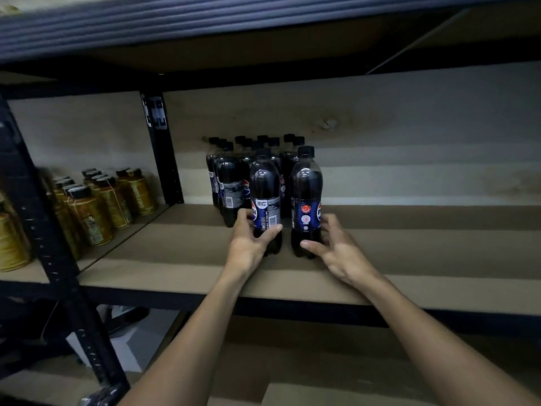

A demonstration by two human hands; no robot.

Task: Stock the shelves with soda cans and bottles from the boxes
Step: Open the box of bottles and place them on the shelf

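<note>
- Shelf (424, 247): brown board on a dark metal frame. I log most of it bare to the right of the stock, so there is room to extend the rows that way.
- Upright post (164, 148): dark metal, parting this bay from the one on the left.
- Gold containers (96, 206): a cluster with dark lids in the left bay, well apart from the work. I cannot read the labels.
- Bottle block (231, 177): dark cola bottles with black caps, upright in tight rows at the back of the shelf, against the rear wall.
- Left front bottle (265, 186): upright on the shelf, just in front of the block and touching or nearly touching it.
- Right front bottle (306, 186): upright beside the left front bottle with a narrow gap between them, its label facing partly outward.
- Left hand (248, 244): thumb and fingers wrapped round the lower body of the left front bottle, a firm grasp.
- Right hand (336, 253): slack; the thumb touches the base of the right front bottle and the fingers are spread beside the label, not closed round it.
- Handling note: I judge the step to be seating this pair. I would slide each bottle low on its body, straight back until it meets the row, keep the bases flat, close the gap and turn the labels forward. A push near the cap risks toppling the block.
</note>
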